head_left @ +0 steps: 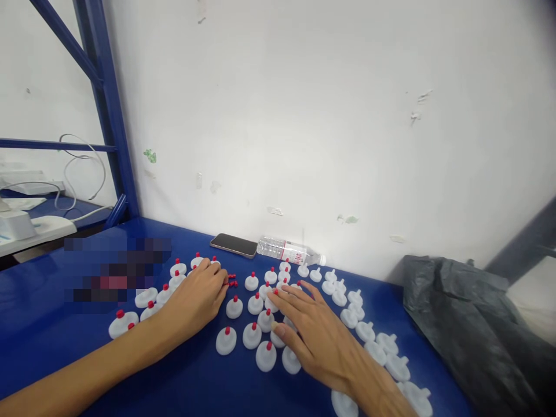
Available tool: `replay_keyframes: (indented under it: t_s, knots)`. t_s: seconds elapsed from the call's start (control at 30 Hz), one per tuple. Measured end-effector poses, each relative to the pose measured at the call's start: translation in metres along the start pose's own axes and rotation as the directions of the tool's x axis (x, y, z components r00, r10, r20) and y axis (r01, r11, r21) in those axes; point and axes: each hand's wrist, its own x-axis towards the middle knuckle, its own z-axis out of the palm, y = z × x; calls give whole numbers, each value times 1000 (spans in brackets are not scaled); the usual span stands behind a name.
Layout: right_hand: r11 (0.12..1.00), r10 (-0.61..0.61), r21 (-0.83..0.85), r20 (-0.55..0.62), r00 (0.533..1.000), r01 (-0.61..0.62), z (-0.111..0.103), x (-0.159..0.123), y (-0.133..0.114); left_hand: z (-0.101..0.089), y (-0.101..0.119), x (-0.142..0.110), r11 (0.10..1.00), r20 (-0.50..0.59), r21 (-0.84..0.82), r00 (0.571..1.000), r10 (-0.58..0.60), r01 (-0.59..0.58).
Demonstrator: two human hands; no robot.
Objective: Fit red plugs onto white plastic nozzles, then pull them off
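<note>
My left hand is low over the blue table, its fingers curled down beside several loose small red caps. What its fingertips hold, if anything, is hidden. My right hand lies with fingers apart over a group of white round discs with short stems. Some of those discs are partly covered by it. A red cap tops the stem of each disc in the middle, such as the capped disc. More capped discs stand left of my left arm. Along the right, bare-stemmed discs form a slanting band.
A phone and a clear plastic bottle lie at the back of the table by the white wall. A dark plastic bag sits on the right. Blue metal posts and a cable stand left; one tabletop patch is pixelated.
</note>
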Motion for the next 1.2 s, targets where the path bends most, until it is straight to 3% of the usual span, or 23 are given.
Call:
replay_keyframes:
  t_s: [0.13, 0.33, 0.5, 0.7, 0.77, 0.83, 0.97, 1.07, 1.2]
  knots:
    - [1000, 5, -26, 10, 1000, -5, 0, 0, 0, -2, 2, 1, 999, -15, -33, 1000, -10, 9]
    - [992, -79, -107, -138, 987, 65, 5, 0, 5, -4, 6, 0, 997, -14, -70, 1000, -21, 20]
    - [997, -26, -72, -60, 998, 21, 6, 0, 7, -5, 8, -1, 995, -32, -98, 999, -14, 11]
    - [996, -38, -84, -76, 996, 32, 6, -1, 8, -5, 8, 0, 991, -50, -132, 999, -12, 5]
    - [993, -47, -117, -129, 990, 32, 4, 0, 11, -6, 9, 0, 991, -51, -137, 999, -13, 6]
    - [989, -19, -150, -227, 974, -16, 1, 0, 18, -7, 10, -1, 990, -52, -142, 999, -13, 5]
    - [953, 159, -184, -378, 912, -242, -3, 1, 42, -9, 11, -1, 987, -62, -159, 998, -6, -4]
    - [901, 305, -202, -338, 890, -385, 0, 0, 63, -7, 11, -1, 984, -82, -178, 997, 7, -22]
    - [878, 388, -215, -207, 898, -428, 10, 1, 86, -5, 11, -1, 975, -117, -214, 993, 34, -59]
